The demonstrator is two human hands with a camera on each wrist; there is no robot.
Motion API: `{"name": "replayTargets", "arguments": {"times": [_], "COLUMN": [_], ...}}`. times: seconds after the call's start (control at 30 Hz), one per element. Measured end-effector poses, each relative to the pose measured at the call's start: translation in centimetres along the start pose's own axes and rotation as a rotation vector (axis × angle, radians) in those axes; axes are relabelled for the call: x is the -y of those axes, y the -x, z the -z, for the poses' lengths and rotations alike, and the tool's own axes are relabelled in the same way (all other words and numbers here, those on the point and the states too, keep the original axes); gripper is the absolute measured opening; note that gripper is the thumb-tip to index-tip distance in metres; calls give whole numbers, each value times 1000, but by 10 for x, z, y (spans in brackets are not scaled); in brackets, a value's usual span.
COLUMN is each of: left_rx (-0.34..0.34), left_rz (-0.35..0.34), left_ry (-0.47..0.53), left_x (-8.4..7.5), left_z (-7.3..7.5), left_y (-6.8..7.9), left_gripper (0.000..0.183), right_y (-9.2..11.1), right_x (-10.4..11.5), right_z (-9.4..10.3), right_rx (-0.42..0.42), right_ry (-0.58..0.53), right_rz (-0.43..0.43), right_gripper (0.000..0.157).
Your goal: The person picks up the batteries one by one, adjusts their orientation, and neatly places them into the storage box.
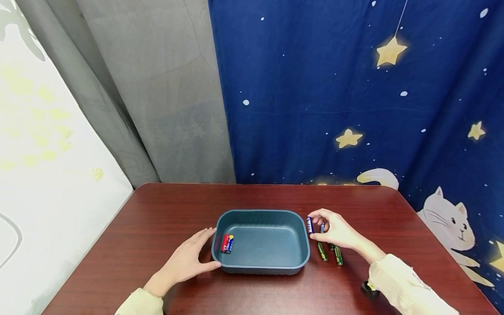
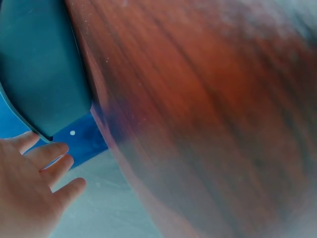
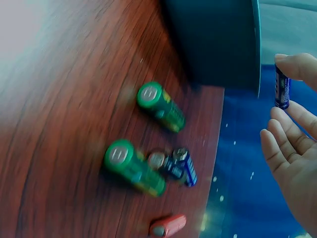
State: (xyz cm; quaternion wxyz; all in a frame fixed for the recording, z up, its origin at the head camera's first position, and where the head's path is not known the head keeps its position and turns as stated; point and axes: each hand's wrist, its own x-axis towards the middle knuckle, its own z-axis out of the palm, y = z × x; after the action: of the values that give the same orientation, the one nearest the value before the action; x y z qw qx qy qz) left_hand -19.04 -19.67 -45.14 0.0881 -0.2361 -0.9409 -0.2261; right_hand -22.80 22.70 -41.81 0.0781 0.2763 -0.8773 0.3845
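Observation:
A teal plastic bin (image 1: 260, 266) sits on the table, with a red battery (image 1: 225, 243) and a blue battery (image 1: 230, 244) side by side at its left end. My left hand (image 1: 185, 261) touches the bin's left rim, thumb and fingers spread. Just beyond the right rim, my right hand (image 1: 334, 229) pinches another blue battery (image 3: 282, 89) between thumb and fingertips, above the table. Below that hand lie two green batteries (image 3: 161, 106), a small blue battery (image 3: 184, 167), a dark battery (image 3: 172, 167) and a red battery (image 3: 168, 226). In the head view, the right hand partly hides this group.
The reddish-brown wooden table (image 1: 173, 205) extends around the bin. A small black object (image 1: 369, 290) lies by the right sleeve. Behind the table hang a grey curtain (image 1: 177, 109) and a blue curtain (image 1: 291, 109) with stars.

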Motion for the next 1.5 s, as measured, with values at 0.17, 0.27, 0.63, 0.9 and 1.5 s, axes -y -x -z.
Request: {"name": "replayTargets", "arguments": {"times": [0.17, 0.27, 0.63, 0.9, 1.5], "left_rx": [-2, -6, -5, -11, -14], "left_rz": [4, -3, -7, -14, -1], "left_ry": [-1, 2, 12, 8, 0], "left_x": [0, 1, -2, -1, 1], "left_z": [0, 0, 1, 1, -2], "left_y": [0, 0, 0, 0, 1], "left_gripper": [84, 84, 84, 84, 84], "right_y": [-11, -17, -35, -42, -60], "right_x": [6, 12, 27, 30, 47], "right_z": [-11, -17, -37, -51, -92], "right_rx": [-19, -6, 69, 98, 144], "right_ry": [-3, -26, -56, -82, -82], "right_rz": [65, 76, 38, 48, 98], "right_gripper": [46, 47, 50, 50, 46]}}
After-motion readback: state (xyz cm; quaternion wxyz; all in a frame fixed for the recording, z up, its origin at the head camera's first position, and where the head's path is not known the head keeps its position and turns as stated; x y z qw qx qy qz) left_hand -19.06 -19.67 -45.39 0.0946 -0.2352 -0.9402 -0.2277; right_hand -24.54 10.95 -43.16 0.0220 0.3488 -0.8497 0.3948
